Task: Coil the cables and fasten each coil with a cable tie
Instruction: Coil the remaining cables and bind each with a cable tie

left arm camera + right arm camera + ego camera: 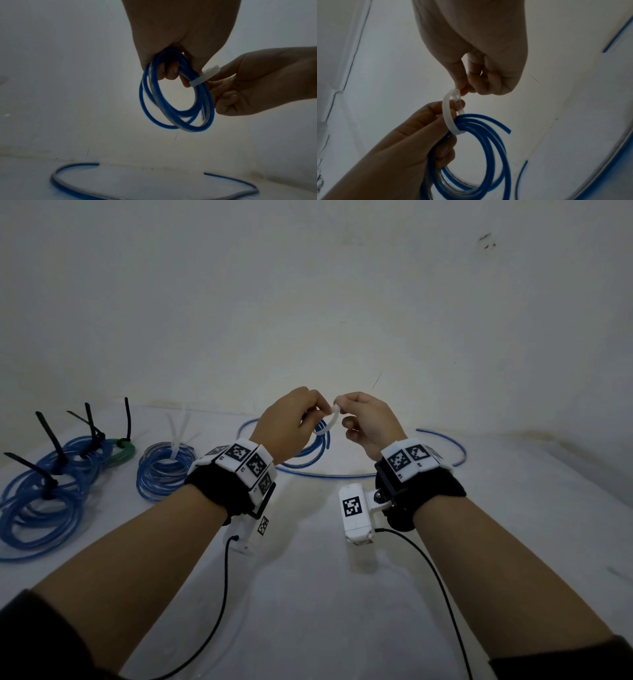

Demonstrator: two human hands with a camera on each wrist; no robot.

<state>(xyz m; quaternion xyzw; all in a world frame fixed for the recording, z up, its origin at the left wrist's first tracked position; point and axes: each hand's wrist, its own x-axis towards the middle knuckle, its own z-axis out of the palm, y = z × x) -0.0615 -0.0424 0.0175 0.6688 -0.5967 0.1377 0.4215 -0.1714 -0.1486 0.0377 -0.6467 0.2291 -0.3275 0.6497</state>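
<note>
At centre frame above the desk (308,577), the left hand (286,422) grips the blue coil (176,94) and the head of the white cable tie (449,115), while the right hand (368,421) pinches the tie's tail. A loose cable end sticks out, and if the loop is drawn tight off-centre, that turn could spring free. No containers are visible, so nothing sits in any

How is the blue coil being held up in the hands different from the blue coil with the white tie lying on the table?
The held blue cable coil hangs in the air, gripped by the left hand; the tabled blue cable coil lies flat, untouched. The held coil's white cable tie is a wide, loose loop, pinched by the right hand; the tabled coil's white tie is cinched, tails sticking up. Both are blue tubing with white ties.
</note>
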